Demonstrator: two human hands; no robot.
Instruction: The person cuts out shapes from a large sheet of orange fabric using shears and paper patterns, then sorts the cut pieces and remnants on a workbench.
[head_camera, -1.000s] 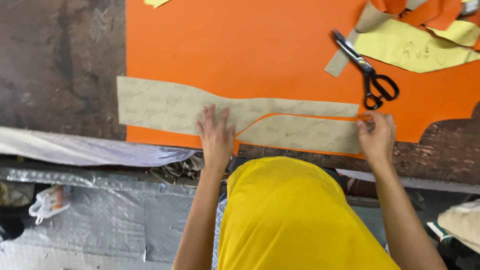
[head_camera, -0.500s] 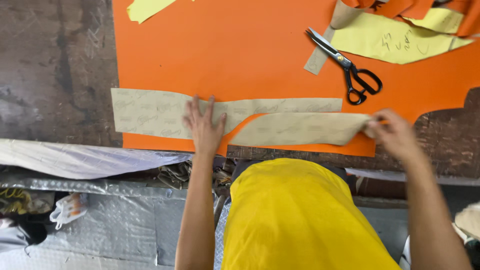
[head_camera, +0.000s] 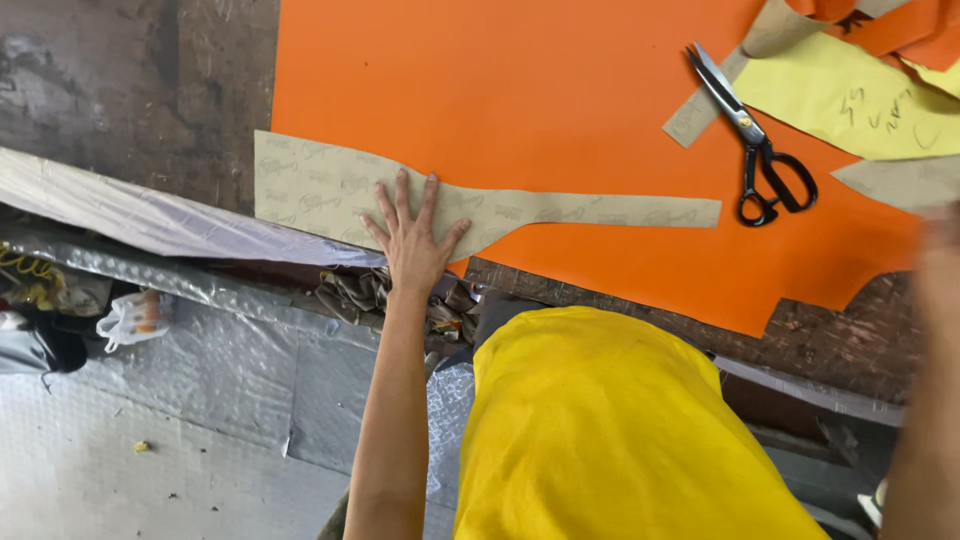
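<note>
The left hand (head_camera: 413, 243) lies flat with fingers spread, palm pressing on the pattern (head_camera: 330, 190), gripping nothing. This long beige paper piece rests along the near edge of the orange sheet (head_camera: 500, 90), and its wide end goes a little past the sheet's left edge onto the dark table (head_camera: 140, 90). The narrow end reaches toward the scissors (head_camera: 757, 150), but stays apart from them. The right hand (head_camera: 935, 260) is only a blur at the right border, beside the sheet's notched corner; I cannot tell if it is open or closed. The scissors lie closed on the sheet, far right of the left hand. Behind them lie yellow scraps (head_camera: 850, 105). The middle of the sheet is bare. Under the table edge, a white bag (head_camera: 135, 315) lies on the floor, its contents unclear
</note>
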